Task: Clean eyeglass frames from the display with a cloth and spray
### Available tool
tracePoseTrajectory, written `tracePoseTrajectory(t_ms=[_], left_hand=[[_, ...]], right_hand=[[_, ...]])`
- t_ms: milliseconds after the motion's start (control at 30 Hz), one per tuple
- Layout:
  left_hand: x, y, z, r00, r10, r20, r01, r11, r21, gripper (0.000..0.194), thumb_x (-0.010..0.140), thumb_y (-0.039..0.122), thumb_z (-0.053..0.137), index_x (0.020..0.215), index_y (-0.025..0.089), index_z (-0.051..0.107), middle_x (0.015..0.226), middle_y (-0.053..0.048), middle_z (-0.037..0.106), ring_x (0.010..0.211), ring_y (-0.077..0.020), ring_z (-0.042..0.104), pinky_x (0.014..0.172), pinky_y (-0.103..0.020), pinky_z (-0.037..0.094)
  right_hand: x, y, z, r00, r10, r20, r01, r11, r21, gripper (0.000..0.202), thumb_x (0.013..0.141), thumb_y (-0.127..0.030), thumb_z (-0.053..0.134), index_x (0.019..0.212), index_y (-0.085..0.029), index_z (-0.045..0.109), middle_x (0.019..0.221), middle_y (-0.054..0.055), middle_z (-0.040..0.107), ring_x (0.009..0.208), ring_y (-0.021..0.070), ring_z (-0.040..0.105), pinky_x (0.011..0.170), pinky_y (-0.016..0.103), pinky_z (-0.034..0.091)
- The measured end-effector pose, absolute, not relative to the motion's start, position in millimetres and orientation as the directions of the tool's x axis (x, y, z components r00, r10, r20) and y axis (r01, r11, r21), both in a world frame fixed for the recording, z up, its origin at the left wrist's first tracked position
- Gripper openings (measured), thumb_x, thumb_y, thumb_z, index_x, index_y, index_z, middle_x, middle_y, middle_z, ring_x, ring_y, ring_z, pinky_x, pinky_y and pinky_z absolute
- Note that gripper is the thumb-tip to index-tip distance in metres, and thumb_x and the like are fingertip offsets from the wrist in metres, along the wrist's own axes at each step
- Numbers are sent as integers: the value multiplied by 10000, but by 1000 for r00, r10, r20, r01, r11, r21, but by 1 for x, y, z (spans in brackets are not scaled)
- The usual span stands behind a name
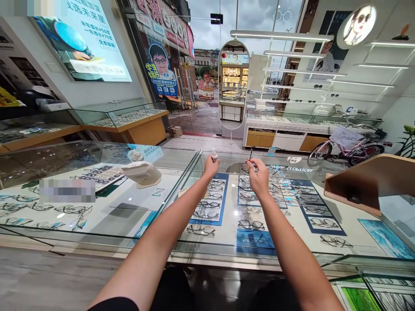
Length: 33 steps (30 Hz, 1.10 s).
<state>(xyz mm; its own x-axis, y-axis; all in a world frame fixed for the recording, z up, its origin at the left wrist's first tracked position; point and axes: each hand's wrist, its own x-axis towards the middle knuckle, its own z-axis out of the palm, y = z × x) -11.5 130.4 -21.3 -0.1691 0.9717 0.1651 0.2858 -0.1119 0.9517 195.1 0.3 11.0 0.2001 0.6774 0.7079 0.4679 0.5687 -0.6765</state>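
Both arms reach forward over a glass display case (pixel 227 249). My left hand (pixel 210 166) is closed around a small whitish bottle (pixel 214 153), its top showing above the fingers. To the right, my right hand (pixel 258 172) pinches a thin dark piece (pixel 251 153) that points upward, seemingly part of a pair of glasses; its lower end is hidden by the fingers. The two hands are apart. Beneath the glass lie rows of eyeglasses (pixel 251 224) on blue and white mats.
A beige device (pixel 142 173) stands on the glass at left. At right is a curved wooden stand (pixel 353 194). Farther back are an oval mirror (pixel 232 86), a pink bicycle (pixel 350 147), wall shelves and another glass case (pixel 126 117). A green tray (pixel 361 298) shows at lower right.
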Motion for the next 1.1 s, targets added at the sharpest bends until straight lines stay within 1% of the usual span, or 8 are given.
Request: tracePoseTrajectory(t_ms=[100, 167, 333, 467, 633, 767, 867, 1100], left_hand=[[-9, 106, -9, -81, 978, 191, 142, -179, 974, 312, 889, 379, 629, 1163, 252, 550, 1047, -54, 637, 959, -196, 638, 814, -321, 550], [-8, 86, 1, -28, 978, 205, 57, -203, 978, 339, 902, 499, 574, 1137, 257, 549, 979, -44, 618, 866, -178, 628, 688, -285, 531], [-16, 43, 29, 283, 944, 172, -261, -97, 960, 729, 843, 951, 334, 750, 240, 466, 659, -8, 415, 558, -146, 433, 425, -253, 293], [-23, 28, 43, 484, 865, 128, -329, 45, 943, 866, 700, 1109, 264, 595, 253, 347, 557, 21, 243, 484, -122, 269, 397, -249, 156], [-20, 30, 36, 511, 849, 133, -305, 35, 952, 869, 715, 1098, 258, 567, 251, 379, 524, 17, 255, 460, -118, 251, 407, -255, 117], [-13, 37, 22, 372, 912, 170, -217, -93, 972, 799, 792, 999, 416, 606, 227, 503, 531, 8, 356, 468, -112, 306, 425, -257, 158], [-9, 39, 14, 286, 930, 230, -112, -206, 972, 791, 831, 960, 432, 599, 214, 554, 529, -7, 418, 473, -113, 357, 445, -273, 211], [-7, 32, 18, 266, 922, 281, -17, -287, 958, 751, 887, 883, 435, 560, 215, 535, 527, -19, 440, 521, -133, 400, 510, -297, 298]], right_hand=[[194, -2, 13, 211, 677, 705, 454, 571, -684, 293, 1045, -432, 495, 983, -235, 702, 1105, 102, 750, 1077, 269, 659, 971, 425, 494], [192, -5, 15, 200, 682, 703, 441, 578, -686, 298, 1048, -440, 492, 981, -234, 696, 1104, 101, 745, 1074, 267, 659, 969, 418, 492], [189, -9, 17, 149, 721, 676, 387, 587, -711, 299, 1043, -459, 515, 952, -227, 679, 1037, 75, 722, 1020, 255, 652, 961, 404, 468], [191, -9, 18, 154, 782, 603, 301, 544, -783, 340, 1020, -522, 536, 918, -225, 668, 984, 59, 717, 959, 244, 638, 919, 386, 480], [188, -9, 20, 42, 848, 529, 181, 514, -838, 342, 978, -562, 588, 883, -247, 680, 999, 54, 749, 1016, 260, 657, 957, 400, 507], [180, -12, 17, -73, 896, 438, 84, 443, -892, 346, 954, -590, 627, 891, -254, 683, 1026, 54, 765, 1048, 267, 681, 1006, 422, 510], [175, -13, 13, -145, 910, 388, 11, 393, -919, 344, 954, -592, 642, 894, -253, 650, 1037, 49, 760, 1065, 259, 691, 983, 404, 510], [175, -13, 12, -188, 918, 350, 27, 361, -932, 379, 961, -629, 621, 912, -253, 620, 1073, 58, 762, 1104, 264, 691, 969, 398, 512]])
